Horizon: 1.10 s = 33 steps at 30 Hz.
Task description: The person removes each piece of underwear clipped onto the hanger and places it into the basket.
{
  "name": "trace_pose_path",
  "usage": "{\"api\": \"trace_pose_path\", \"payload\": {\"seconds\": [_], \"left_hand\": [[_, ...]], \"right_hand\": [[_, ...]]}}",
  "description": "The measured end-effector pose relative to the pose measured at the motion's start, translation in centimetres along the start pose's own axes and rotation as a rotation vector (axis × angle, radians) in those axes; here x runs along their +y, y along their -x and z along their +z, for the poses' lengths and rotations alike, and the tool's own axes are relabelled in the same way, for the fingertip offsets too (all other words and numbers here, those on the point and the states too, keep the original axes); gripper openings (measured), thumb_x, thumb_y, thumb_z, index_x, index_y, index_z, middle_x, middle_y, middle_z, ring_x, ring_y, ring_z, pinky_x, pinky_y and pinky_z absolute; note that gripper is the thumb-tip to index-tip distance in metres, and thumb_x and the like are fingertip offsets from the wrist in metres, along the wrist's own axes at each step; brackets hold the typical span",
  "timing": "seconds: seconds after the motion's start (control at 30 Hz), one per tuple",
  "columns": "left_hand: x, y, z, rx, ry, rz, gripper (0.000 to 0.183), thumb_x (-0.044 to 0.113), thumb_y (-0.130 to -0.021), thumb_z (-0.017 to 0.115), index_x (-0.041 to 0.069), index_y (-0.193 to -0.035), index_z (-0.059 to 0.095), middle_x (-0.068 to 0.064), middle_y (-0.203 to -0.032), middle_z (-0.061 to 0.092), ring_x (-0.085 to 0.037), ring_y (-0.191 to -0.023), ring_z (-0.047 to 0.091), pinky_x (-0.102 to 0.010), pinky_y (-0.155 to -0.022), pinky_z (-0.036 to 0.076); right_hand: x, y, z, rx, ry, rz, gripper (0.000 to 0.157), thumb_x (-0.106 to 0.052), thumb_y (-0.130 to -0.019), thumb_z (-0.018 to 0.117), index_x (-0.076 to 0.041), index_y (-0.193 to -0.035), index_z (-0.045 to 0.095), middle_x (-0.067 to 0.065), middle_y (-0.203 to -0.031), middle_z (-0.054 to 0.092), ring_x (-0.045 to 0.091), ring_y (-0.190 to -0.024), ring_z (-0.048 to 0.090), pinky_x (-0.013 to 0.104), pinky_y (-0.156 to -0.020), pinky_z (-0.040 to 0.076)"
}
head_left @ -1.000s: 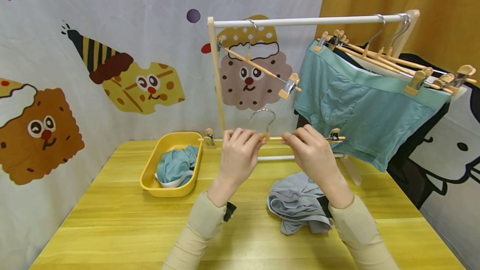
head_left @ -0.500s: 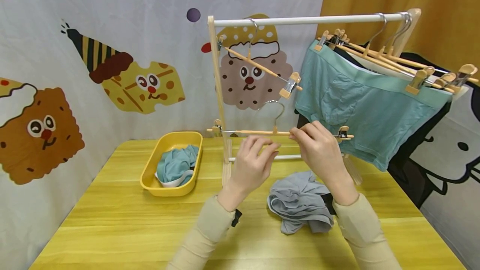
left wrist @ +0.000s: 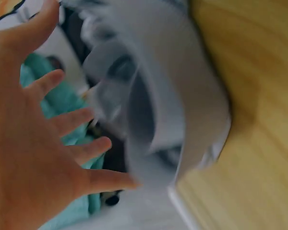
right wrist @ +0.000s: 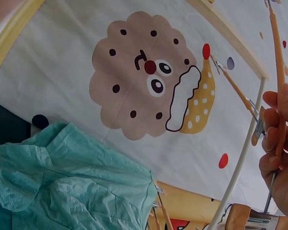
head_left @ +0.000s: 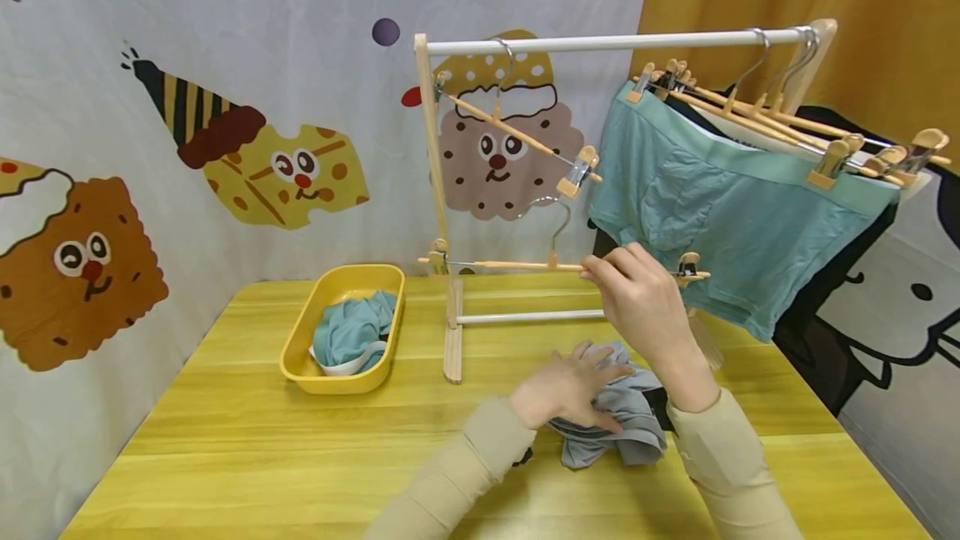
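Observation:
My right hand [head_left: 645,311] pinches the bar of a clip hanger [head_left: 517,266], which it holds level above the table with the hook upward. In the right wrist view the fingers [right wrist: 273,139] curl round the hanger's wooden bar. My left hand [head_left: 573,386] is spread over a crumpled pair of grey boxer briefs [head_left: 633,423] on the table. Seen from the left wrist, its fingers [left wrist: 81,151] are straight and parted, right beside the grey waistband [left wrist: 182,86]. Part of the grey cloth lies hidden under this hand.
A rack with a white rail [head_left: 600,44] stands at the back. On its right hang teal boxer briefs [head_left: 720,198] with darker and white ones behind; on its left, a bare clip hanger [head_left: 517,133]. A yellow basket [head_left: 296,373] holding teal cloth [head_left: 352,327] stands left.
My left hand has let go of the hanger and moved down and right to the grey briefs. The hanger has shifted slightly right and up, still in my right hand.

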<state>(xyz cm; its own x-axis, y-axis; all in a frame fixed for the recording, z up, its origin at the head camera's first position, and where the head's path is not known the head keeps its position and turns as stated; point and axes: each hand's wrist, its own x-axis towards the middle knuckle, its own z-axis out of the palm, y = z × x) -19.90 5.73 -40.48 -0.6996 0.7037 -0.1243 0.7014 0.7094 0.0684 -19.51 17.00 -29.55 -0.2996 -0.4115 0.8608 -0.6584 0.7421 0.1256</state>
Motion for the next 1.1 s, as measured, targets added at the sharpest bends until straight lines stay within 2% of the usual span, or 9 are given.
{"api": "trace_pose_path", "payload": {"seconds": [0.07,0.13,0.33,0.53,0.63,0.7,0.77,0.87,1.1], "left_hand": [[0.6,-0.6,0.6,-0.090,-0.006,-0.025,0.083,0.076,-0.074,0.057,0.055,-0.144,0.017,0.011,-0.160,0.013,-0.022,-0.148,0.017,-0.052,-0.105,0.041],[1.0,-1.0,0.9,-0.151,-0.012,-0.039,0.085,0.078,-0.071,0.058,0.059,-0.142,0.014,0.013,-0.161,0.009,-0.021,-0.149,0.014,-0.054,-0.106,0.039],[1.7,-1.7,1.8,-0.247,0.018,-0.055,0.087,0.072,-0.069,0.066,0.062,-0.140,0.015,0.015,-0.160,0.006,-0.021,-0.149,0.013,-0.059,-0.106,0.035],[1.9,-2.2,1.8,-0.251,-0.047,-0.091,0.078,0.067,-0.072,0.067,0.062,-0.137,0.025,0.017,-0.159,0.011,-0.024,-0.148,0.017,-0.049,-0.103,0.043],[1.9,-2.4,1.8,-0.238,-0.041,-0.117,0.073,0.056,-0.079,0.069,0.059,-0.138,0.027,0.017,-0.159,0.014,-0.025,-0.148,0.018,-0.039,-0.103,0.045],[1.7,-2.5,1.9,-0.235,0.001,-0.137,0.070,0.044,-0.084,0.069,0.057,-0.139,0.028,0.018,-0.158,0.015,-0.022,-0.147,0.021,-0.030,-0.097,0.048],[1.5,-2.5,1.9,-0.231,0.058,-0.146,0.068,0.030,-0.087,0.067,0.055,-0.139,0.031,0.017,-0.157,0.018,-0.019,-0.144,0.025,-0.023,-0.082,0.050],[1.2,-2.5,2.0,-0.226,0.107,-0.148,0.066,0.019,-0.089,0.064,0.052,-0.139,0.036,0.017,-0.154,0.025,-0.014,-0.140,0.031,-0.021,-0.070,0.046],[0.4,-2.0,1.9,-0.242,0.134,-0.114,0.057,0.021,-0.095,0.059,0.049,-0.139,0.037,0.012,-0.155,0.028,-0.016,-0.142,0.032,-0.027,-0.092,0.047]], "right_hand": [[0.0,0.0,-0.1,-0.006,0.002,0.001,0.038,-0.027,-0.100,0.045,0.000,-0.090,0.071,0.012,-0.074,0.060,0.025,-0.069,0.051,0.034,-0.059,0.046],[0.1,0.1,-0.1,-0.009,0.004,0.004,0.037,-0.026,-0.099,0.046,0.000,-0.090,0.071,0.012,-0.074,0.060,0.025,-0.070,0.051,0.034,-0.059,0.046],[0.2,0.3,-0.1,-0.002,-0.002,0.012,0.026,-0.019,-0.096,0.055,0.001,-0.090,0.071,0.013,-0.073,0.060,0.026,-0.069,0.051,0.035,-0.058,0.046],[0.3,0.4,-0.2,-0.018,-0.002,0.021,0.035,-0.025,-0.098,0.049,0.001,-0.090,0.071,0.013,-0.074,0.061,0.025,-0.070,0.051,0.034,-0.059,0.046],[0.4,0.4,-0.2,-0.017,-0.002,0.022,0.039,-0.027,-0.099,0.046,0.001,-0.090,0.071,0.013,-0.075,0.061,0.025,-0.070,0.051,0.034,-0.059,0.046],[0.4,0.4,-0.2,-0.017,0.000,0.022,0.039,-0.028,-0.099,0.046,0.001,-0.090,0.071,0.013,-0.074,0.061,0.025,-0.069,0.051,0.034,-0.059,0.046],[0.3,0.4,-0.2,-0.018,0.002,0.022,0.039,-0.028,-0.099,0.046,0.001,-0.090,0.071,0.013,-0.074,0.060,0.025,-0.069,0.051,0.034,-0.059,0.046],[0.3,0.4,-0.3,-0.015,0.002,0.022,0.039,-0.027,-0.099,0.046,0.001,-0.089,0.071,0.013,-0.074,0.060,0.025,-0.069,0.051,0.034,-0.058,0.046],[0.3,0.4,-0.3,0.002,0.000,0.021,0.038,-0.026,-0.099,0.047,0.001,-0.089,0.071,0.012,-0.073,0.060,0.025,-0.068,0.051,0.035,-0.058,0.046]]}}
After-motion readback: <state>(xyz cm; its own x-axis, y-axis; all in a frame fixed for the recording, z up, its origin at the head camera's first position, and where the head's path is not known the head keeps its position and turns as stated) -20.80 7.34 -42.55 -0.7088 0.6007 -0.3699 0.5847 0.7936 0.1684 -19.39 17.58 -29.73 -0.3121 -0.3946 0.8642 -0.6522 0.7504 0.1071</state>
